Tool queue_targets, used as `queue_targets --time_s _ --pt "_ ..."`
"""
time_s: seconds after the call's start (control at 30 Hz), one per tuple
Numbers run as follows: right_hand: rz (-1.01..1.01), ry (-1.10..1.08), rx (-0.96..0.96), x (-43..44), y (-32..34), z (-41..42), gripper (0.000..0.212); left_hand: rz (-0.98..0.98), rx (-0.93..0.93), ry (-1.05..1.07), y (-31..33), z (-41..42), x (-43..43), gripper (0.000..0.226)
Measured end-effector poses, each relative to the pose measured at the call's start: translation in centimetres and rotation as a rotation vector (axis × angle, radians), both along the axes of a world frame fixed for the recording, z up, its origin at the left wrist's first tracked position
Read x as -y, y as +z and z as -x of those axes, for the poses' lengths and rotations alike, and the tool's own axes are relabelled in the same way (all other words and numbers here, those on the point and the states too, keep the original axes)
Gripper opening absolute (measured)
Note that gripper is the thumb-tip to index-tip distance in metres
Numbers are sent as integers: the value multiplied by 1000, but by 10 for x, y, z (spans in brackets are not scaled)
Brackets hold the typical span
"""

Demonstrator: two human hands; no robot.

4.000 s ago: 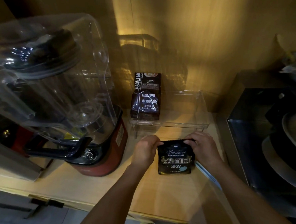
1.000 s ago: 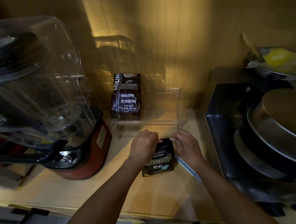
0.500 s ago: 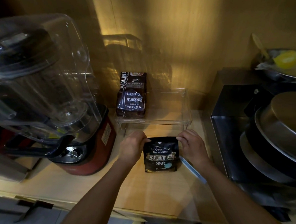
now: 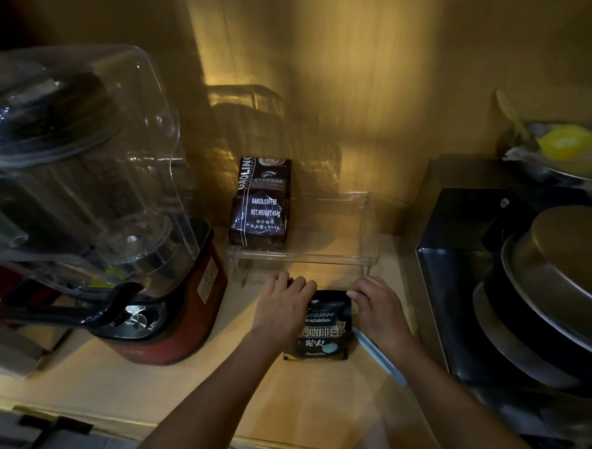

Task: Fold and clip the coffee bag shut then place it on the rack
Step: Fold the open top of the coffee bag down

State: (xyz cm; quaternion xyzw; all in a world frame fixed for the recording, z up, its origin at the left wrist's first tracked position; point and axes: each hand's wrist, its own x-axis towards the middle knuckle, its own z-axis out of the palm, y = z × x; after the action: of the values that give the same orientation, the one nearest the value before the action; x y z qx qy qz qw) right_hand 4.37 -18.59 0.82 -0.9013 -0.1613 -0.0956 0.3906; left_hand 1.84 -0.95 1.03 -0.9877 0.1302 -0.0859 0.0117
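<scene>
Bag (image 4: 323, 328) flat on counter (image 4: 313, 397) just in front of rack (image 4: 303, 257), L hand (image 4: 285, 304) & R hand (image 4: 377, 309) pinching its top corners; risk: fold springs open w/o clip, none clearly seen nearby.

You have a glossy foil-like bag (image 4: 323, 328) on a smooth pale wood counter (image 4: 312, 403); behind the bag, a clear plastic rack (image 4: 370, 228).
</scene>
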Motion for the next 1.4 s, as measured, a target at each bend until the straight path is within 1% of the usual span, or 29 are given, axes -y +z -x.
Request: queue_targets --time_s 0.07,0.17,0.27,0.33,0.37,0.43,0.57,0.67,0.73,0.77,0.8,0.87,0.93,1.03,1.1,1.13,1.2,1.3,1.33,1.37,1.4 --pt "8 1 -8 1 0 0 14 -9 25 -3 2 -1 6 45" --pt "9 -10 -16 -1 1 1 14 -28 52 -22 6 -2 17 37" --pt "13 -3 -22 -2 2 2 13 -43 69 -16 12 1 28 35" --pt "21 10 -22 -2 3 3 13 -29 101 -70 10 -1 32 27" --pt "25 19 -23 -2 4 4 13 25 88 -114 7 -3 34 21" --pt "18 23 -31 -2 5 5 12 175 -1 -177 5 -6 35 14" --pt "-33 35 -89 -3 7 8 12 301 -105 -181 2 -7 28 17" --pt "-67 75 -134 -5 4 9 11 302 -159 -152 0 -5 20 16" --pt "-142 69 -198 -2 -1 9 10 275 -143 -153 -2 -5 15 8" --pt "-165 45 -232 1 -7 9 9 260 -125 -149 -2 -5 13 9" --pt "-166 8 -259 4 -13 9 7 245 -106 -140 -3 -5 11 15" --pt "-96 -71 -298 13 -28 8 6 225 -64 -122 -4 -4 10 29" --pt "67 -113 -340 20 -40 6 11 239 -39 -122 -2 -4 12 33" --pt "417 -81 -411 25 -55 2 22 304 -28 -147 3 -5 15 27" --pt "533 -63 -490 26 -62 4 27 373 -67 -149 7 -6 12 17" --pt "555 -61 -510 27 -66 5 30 410 -90 -148 9 -6 9 12" --pt "585 -61 -489 30 -72 9 30 476 -126 -143 13 -4 2 6" --pt "636 -68 -454 33 -77 9 25 589 -209 -91 19 -2 -6 18" --pt "625 -78 -462 33 -77 7 23 625 -236 -74 21 0 -7 24" --pt "562 -102 -481 32 -77 4 21 642 -251 -79 23 0 -8 29" --pt "450 -135 -516 30 -75 2 19 633 -253 -103 24 0 -8 31"
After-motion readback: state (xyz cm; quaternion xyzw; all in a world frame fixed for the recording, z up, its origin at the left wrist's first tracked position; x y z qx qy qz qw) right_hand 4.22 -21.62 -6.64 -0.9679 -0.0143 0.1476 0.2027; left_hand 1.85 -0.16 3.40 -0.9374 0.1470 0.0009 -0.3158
